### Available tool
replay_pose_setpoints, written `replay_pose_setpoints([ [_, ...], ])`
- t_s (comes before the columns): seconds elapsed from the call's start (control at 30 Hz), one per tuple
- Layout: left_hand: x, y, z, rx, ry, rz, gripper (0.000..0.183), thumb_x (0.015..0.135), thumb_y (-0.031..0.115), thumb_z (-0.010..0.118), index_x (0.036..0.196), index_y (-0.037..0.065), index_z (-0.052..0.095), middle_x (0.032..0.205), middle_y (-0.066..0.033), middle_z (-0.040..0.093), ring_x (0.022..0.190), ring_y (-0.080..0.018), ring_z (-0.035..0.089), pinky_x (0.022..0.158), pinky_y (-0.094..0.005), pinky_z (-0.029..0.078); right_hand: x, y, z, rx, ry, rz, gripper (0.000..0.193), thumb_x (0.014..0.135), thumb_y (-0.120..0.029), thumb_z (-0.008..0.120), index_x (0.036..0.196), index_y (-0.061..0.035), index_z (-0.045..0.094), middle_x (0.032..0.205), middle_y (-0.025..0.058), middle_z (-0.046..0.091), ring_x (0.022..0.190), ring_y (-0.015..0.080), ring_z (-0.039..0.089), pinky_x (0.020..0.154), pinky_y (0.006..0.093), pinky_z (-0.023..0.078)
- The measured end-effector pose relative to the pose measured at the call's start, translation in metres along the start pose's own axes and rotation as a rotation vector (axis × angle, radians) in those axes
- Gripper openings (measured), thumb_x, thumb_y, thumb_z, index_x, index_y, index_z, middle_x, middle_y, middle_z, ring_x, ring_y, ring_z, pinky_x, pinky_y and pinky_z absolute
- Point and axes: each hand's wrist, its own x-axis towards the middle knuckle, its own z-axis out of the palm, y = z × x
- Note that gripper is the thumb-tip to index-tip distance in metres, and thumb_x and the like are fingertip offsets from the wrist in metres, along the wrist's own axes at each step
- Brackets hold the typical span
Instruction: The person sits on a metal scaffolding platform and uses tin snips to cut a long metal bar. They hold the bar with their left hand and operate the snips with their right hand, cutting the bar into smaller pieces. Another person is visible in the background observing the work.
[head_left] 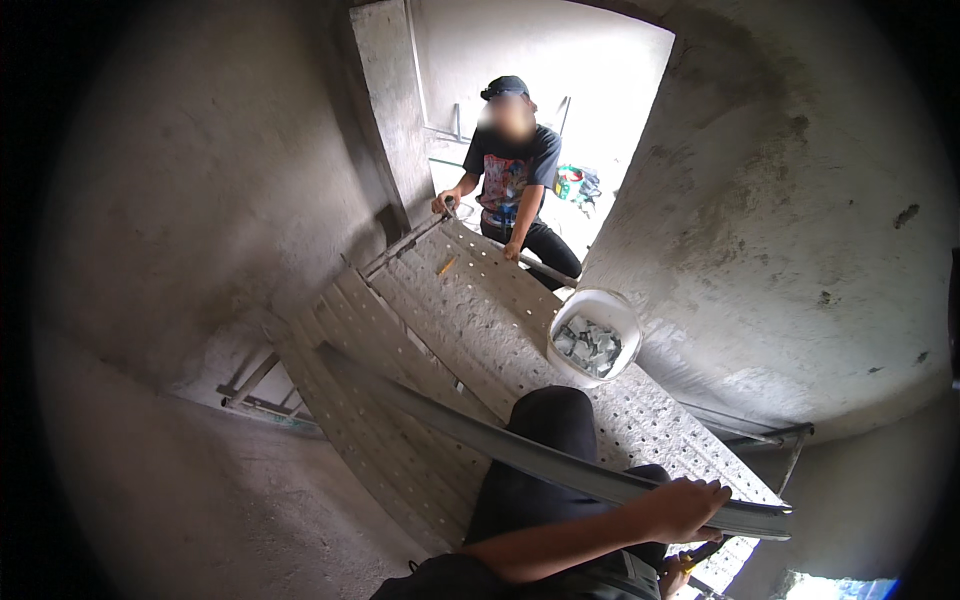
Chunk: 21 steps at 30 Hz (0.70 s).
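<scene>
My left hand (685, 508) is closed around a long grey metal channel (530, 458) near its right end. The channel slants across my bent knees, its far end over the perforated scaffold planks (455, 300). Below that end, at the lower edge, my right hand (675, 575) is closed on a tool with a yellow and black handle (692, 560). Much of this tool is hidden, so its kind does not show. Ahead of my knees, a white bucket (615, 312) holds several small grey metal pieces (588, 346).
A co-worker (515, 175) crouches at the far end of the planks, one hand on the plank edge, the other on a dark-handled object. A small yellow item (446, 266) lies on the planks. Bare walls (780, 230) flank the platform; metal frame bars (255, 385) show beside it.
</scene>
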Motion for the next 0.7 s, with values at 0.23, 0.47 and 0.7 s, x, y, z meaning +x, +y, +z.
replay_pose_setpoints([
  [0.23,-0.003,-0.002,0.009,-0.012,-0.019,0.009,0.063,0.089,0.04,0.073,0.126,-0.007,0.05,0.107,-0.0207,0.062,0.095,-0.0359,0.067,0.081,-0.0448,0.055,0.005,-0.015,0.019,-0.037,-0.009,0.034,0.017,0.089,-0.006,0.063,0.105,-0.0026,0.061,0.089,0.0064,0.064,0.085,0.0196,0.06,0.073,0.0335,0.051],
  [0.47,-0.009,-0.008,0.013,0.006,-0.036,0.013,0.065,0.09,0.04,0.073,0.127,-0.007,0.049,0.108,-0.0204,0.062,0.093,-0.0349,0.067,0.08,-0.0439,0.054,0.007,-0.023,0.027,-0.054,-0.017,0.042,0.017,0.089,-0.008,0.063,0.106,-0.0028,0.061,0.088,0.0059,0.063,0.083,0.0189,0.059,0.072,0.033,0.05],
  [0.7,-0.01,-0.009,0.011,0.029,-0.034,0.027,0.065,0.09,0.04,0.072,0.127,-0.008,0.047,0.107,-0.0202,0.062,0.092,-0.0347,0.067,0.078,-0.0435,0.055,0.01,-0.026,0.033,-0.049,-0.023,0.041,0.018,0.09,-0.01,0.063,0.107,-0.003,0.061,0.087,0.0053,0.062,0.082,0.0181,0.058,0.07,0.0326,0.049],
])
